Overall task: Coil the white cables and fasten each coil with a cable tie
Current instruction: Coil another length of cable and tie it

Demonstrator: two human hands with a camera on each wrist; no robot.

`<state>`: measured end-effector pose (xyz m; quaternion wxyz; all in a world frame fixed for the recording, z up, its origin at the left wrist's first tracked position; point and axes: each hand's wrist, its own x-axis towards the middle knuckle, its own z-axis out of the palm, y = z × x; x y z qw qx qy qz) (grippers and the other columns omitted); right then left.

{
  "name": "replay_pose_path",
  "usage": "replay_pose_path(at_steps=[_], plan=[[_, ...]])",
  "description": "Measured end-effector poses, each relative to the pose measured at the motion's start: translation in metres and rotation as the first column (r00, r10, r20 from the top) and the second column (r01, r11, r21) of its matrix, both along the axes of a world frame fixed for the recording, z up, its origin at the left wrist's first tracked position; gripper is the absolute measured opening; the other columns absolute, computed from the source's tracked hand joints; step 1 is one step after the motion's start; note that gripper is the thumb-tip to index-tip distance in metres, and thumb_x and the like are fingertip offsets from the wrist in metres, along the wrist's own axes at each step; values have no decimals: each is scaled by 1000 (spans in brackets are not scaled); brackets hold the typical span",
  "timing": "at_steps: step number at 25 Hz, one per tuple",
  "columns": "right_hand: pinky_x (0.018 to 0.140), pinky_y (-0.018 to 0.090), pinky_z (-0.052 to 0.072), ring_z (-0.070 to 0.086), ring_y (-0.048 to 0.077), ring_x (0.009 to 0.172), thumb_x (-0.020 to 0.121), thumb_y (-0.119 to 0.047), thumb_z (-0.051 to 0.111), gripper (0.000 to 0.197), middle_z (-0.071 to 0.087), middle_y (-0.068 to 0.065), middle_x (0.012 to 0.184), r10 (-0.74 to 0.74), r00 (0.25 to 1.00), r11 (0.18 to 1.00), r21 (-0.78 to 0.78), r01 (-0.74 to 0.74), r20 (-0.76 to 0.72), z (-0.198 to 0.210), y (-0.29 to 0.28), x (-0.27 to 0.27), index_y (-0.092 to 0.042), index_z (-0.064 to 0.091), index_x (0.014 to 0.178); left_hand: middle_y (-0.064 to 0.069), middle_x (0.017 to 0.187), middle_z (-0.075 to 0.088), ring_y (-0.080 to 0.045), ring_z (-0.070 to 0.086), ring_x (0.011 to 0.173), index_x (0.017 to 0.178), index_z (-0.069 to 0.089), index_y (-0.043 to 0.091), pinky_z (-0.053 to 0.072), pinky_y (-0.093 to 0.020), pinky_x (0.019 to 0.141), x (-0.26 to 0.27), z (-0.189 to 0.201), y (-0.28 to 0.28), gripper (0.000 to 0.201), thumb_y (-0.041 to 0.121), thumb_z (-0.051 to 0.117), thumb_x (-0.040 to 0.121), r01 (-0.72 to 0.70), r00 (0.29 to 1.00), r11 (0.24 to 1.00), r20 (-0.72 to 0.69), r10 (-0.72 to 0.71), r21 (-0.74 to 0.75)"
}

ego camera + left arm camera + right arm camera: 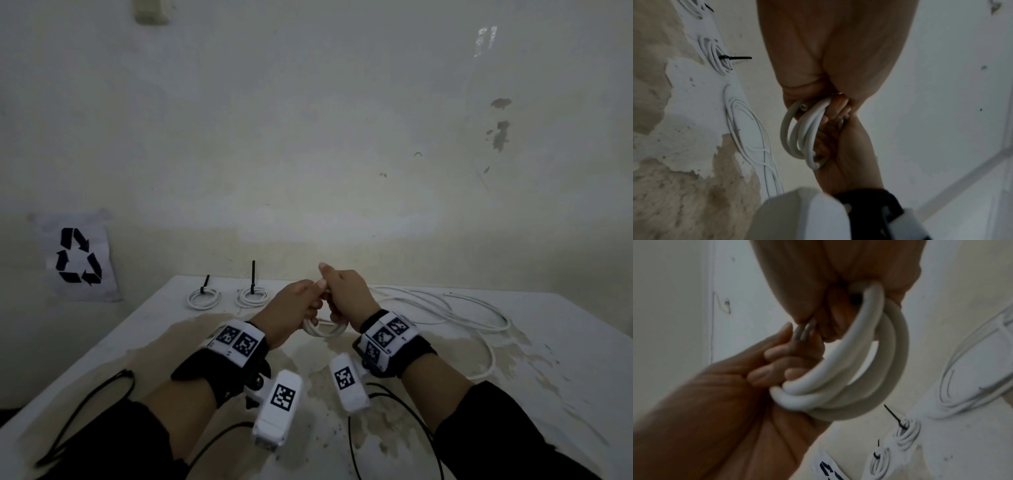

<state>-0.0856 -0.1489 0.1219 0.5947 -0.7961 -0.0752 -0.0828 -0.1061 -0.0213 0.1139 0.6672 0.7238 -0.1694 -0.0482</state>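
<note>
**Third coil held for tying — both hands on the loops**

Left hand (298, 310) and right hand (346, 294) meet above the middle of the tabletop (565, 359), each with fingers curled round the same small white coil (324, 329). The coil hangs below the knuckles, clear of the surface. Right wrist view: several turns lie bunched together, the left fingers (777, 353) clamping one side, the right palm closing over the other — likely so the turns cannot spring apart. No cable tie is visible in either hand; whether one is hidden inside the grip I cannot tell.

Two finished coils sit well apart from the hands at the far left edge, left coil (204, 298) and its neighbour (252, 296), each with a black tie tail standing up. Probably parked there to keep done work out of the way.

Loose white cables (445, 308) sprawl to the right, uncoiled — within the right hand's reach, it seems. A recycling sign (79, 256) hangs on the wall at left.
</note>
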Motion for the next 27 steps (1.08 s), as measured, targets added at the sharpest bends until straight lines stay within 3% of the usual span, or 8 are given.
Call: replay_pose_path(at_steps=[3, 7, 11, 14, 16, 20, 22, 27], plan=[[49, 30, 37, 39, 19, 41, 98, -29, 39, 46, 42, 4, 48, -87, 996, 994, -61, 89, 32, -7, 19, 8, -12, 44, 55, 1, 65, 49, -5, 40, 46, 104, 58, -3, 42, -26, 57, 2, -6, 13, 38, 34, 55, 93, -112, 994, 989, -27, 109, -95], [47, 31, 34, 36, 21, 42, 97, -27, 41, 36, 42, 7, 52, -37, 998, 999, 4, 37, 55, -9, 55, 11, -12, 39, 65, -3, 74, 51, -8, 41, 49, 92, 49, 8, 41, -29, 60, -4, -10, 43, 26, 33, 57, 92, -224, 974, 954, -80, 212, -198], [47, 28, 39, 42, 19, 49, 101, -35, 35, 26, 45, 7, 65, 195, 981, 976, 91, -196, 20, -14, 102, 1, -12, 35, 91, -5, 75, 48, -13, 35, 57, 85, 40, 13, 35, -25, 55, -18, -4, 92, 19, 24, 50, 98, -300, 954, 950, 1, 301, -85], [72, 36, 50, 55, 20, 73, 99, -42, 37, 34, 55, 5, 85, 254, 967, 966, 57, -252, -23, -18, 131, -5, -10, 37, 108, -7, 75, 50, -15, 36, 58, 83, 39, 15, 34, -25, 55, -27, 2, 150, 20, 22, 49, 98, -402, 912, 914, 107, 396, 47], [72, 36, 48, 55, 20, 74, 99, -35, 40, 27, 56, 7, 91, 292, 953, 952, -76, -298, -75, -32, 150, -9, -9, 41, 106, -8, 78, 51, -16, 35, 58, 83, 38, 14, 34, -26, 56, -35, 0, 197, 20, 21, 48, 98, -517, 854, 852, 123, 506, 79], [65, 24, 49, 59, 14, 67, 92, -8, 53, 14, 63, 13, 97, 558, 812, 640, -535, -551, -169, -74, 184, -20, -3, 62, 101, -8, 80, 50, -17, 35, 57, 81, 36, 17, 35, -27, 56, -49, -17, 267, 21, 20, 46, 99, -641, 768, 760, 103, 632, 110], [67, 21, 42, 59, 17, 80, 88, -6, 59, 19, 66, 14, 108, 637, 747, 464, -680, -568, -190, -87, 207, -29, -4, 65, 105, -8, 79, 50, -17, 36, 57, 80, 35, 18, 36, -28, 55, -56, -30, 287, 21, 20, 47, 98, -684, 729, 718, 82, 680, 129], [74, 30, 43, 55, 26, 91, 79, -16, 71, 36, 60, 14, 112, 711, 677, 294, -794, -532, -190, -101, 260, -52, -7, 58, 111, -7, 77, 52, -18, 37, 56, 80, 36, 18, 37, -30, 56, -65, -51, 314, 21, 22, 49, 97, -729, 682, 670, 63, 729, 137]])
